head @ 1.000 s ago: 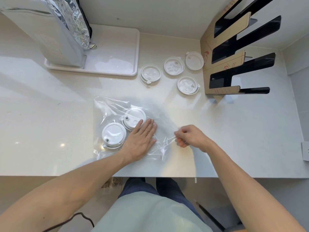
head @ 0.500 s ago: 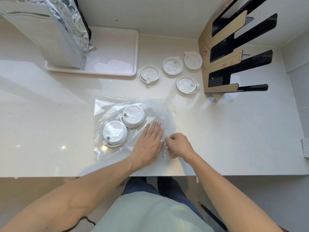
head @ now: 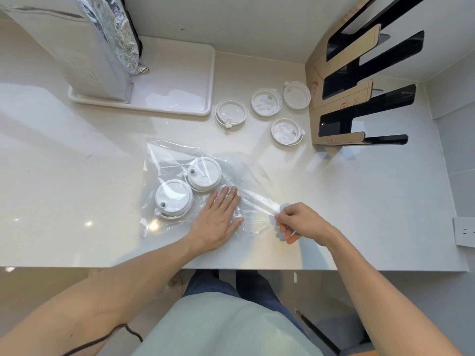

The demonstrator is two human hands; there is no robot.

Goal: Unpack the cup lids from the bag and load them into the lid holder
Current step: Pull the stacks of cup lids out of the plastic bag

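A clear plastic bag point(head: 195, 181) is spread flat on the pale tabletop point(head: 77, 176), near its front edge. Two white cup lids are enclosed in the left part of the bag: one lid point(head: 174, 197) lies nearer the front and the other lid point(head: 204, 173) lies just behind and to its right, the two rims touching or nearly so. Both are seen dome side up, each with a small round sip hole.

The left hand point(head: 218, 218) is laid palm down on the bag just right of the two lids, its fingers straight and held together, pressing the film against the tabletop. The right hand point(head: 299, 222) is curled, and the right-hand edge of the bag is pinched between its thumb and fingertips; the film between the two hands is drawn into tight creases.

Four more lids are set out bare on the tabletop behind the bag: one point(head: 230, 115) near the tray corner, one point(head: 266, 102) to its right, one point(head: 297, 95) touching or just beside the holder, and one point(head: 286, 131) in front of those. The lid holder point(head: 334, 109), a cardboard-faced stand with black slotted arms, is placed upright at the right rear. A white tray point(head: 180, 80) is seen at the left rear, and a tall foil bag point(head: 84, 47) is stood on it.
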